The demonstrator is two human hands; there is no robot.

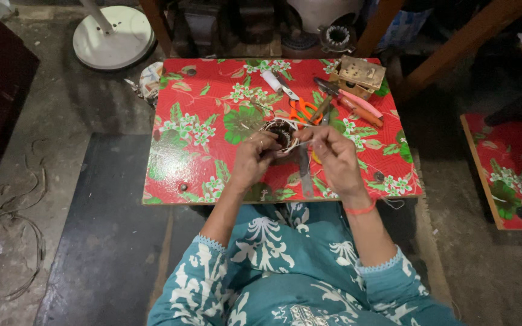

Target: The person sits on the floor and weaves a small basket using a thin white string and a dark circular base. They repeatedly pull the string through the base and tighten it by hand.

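A small round motor coil [279,133] with dark windings and white thread sits over the red flowered table [200,151]. My left hand [252,160] grips its near left side. My right hand [332,154] is beside it on the right, fingers pinched on a white thread coming off the coil. A flat metal strip [304,169] lies under my hands.
Orange-handled scissors [301,111], pliers with pink and orange handles [357,105], a white roll [270,80] and a small wooden box [361,75] lie at the table's far side. A white fan base [113,36] stands on the floor at the back left. Another flowered table [502,169] is at the right.
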